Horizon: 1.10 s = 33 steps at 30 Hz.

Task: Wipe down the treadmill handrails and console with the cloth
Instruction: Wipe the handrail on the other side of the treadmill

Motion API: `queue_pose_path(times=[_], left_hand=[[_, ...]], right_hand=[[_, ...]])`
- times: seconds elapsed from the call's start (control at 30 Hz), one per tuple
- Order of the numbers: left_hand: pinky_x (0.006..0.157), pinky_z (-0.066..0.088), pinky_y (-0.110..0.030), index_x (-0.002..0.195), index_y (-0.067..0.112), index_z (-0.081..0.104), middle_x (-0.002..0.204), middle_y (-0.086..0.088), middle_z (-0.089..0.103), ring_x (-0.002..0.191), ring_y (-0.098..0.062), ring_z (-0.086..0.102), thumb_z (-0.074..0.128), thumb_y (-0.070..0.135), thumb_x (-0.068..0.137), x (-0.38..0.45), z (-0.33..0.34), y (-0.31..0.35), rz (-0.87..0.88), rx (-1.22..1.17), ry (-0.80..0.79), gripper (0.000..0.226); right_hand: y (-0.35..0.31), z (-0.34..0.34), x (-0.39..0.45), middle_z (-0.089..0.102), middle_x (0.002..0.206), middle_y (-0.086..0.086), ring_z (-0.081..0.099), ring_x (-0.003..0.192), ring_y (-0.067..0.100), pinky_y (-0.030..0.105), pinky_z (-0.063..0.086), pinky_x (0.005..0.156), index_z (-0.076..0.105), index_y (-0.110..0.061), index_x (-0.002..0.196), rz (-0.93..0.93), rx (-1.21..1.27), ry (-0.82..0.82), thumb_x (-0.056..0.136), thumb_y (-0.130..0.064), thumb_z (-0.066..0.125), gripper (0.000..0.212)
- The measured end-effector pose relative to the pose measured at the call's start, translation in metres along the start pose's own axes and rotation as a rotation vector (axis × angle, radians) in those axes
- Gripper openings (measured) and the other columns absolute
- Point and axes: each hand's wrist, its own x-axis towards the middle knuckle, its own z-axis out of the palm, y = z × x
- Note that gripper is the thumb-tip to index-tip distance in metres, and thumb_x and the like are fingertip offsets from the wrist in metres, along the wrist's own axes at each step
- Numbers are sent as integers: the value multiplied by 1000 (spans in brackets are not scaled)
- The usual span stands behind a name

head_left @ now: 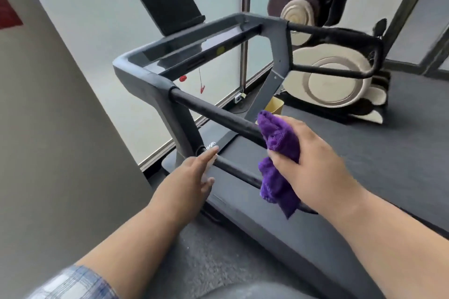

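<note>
A dark grey treadmill stands ahead with its console (184, 48) at the top and a black tablet holder (170, 8) behind it. The near handrail is a black loop with an upper bar (213, 113) and a lower bar (233, 168). My right hand (313, 165) grips a purple cloth (279, 160) and holds it against the near end of the upper bar; the cloth hangs down over the lower bar. My left hand (194, 172) has straight fingers beside the lower bar, near the upright post. The far handrail (340, 31) juts out to the right.
A grey wall or pillar (48, 116) stands close on the left. Frosted glass panels run behind the treadmill. A cream and black exercise machine (335, 80) sits at the back right. The treadmill belt (315, 143) lies under my right hand. A red safety clip (202, 90) dangles below the console.
</note>
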Motion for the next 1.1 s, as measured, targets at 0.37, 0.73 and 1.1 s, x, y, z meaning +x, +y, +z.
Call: queue_pose_path(times=[0.37,0.73,1.1], left_hand=[[83,37,-22,142,60,17,138,15,48,113,-7,51,59,36,95,54,14,32,85,-132,57,67],[86,37,-17,137,61,20,127,21,50,113,1,49,66,29,91,79,7,13,286,-262,-6,73],[86,45,-22,123,79,17,123,26,56,106,0,56,66,34,88,97,-12,-13,424,-412,-64,75]], right_hand=[[15,-30,24,51,139,-6,47,126,19,44,40,106,42,-38,143,-135,-404,170,82,-30,69,68],[32,5,59,66,114,3,61,100,32,47,48,88,53,-24,133,-130,-747,126,72,-15,79,67],[21,-3,63,58,121,-12,53,114,12,34,41,102,65,-33,116,88,-530,-123,80,0,62,49]])
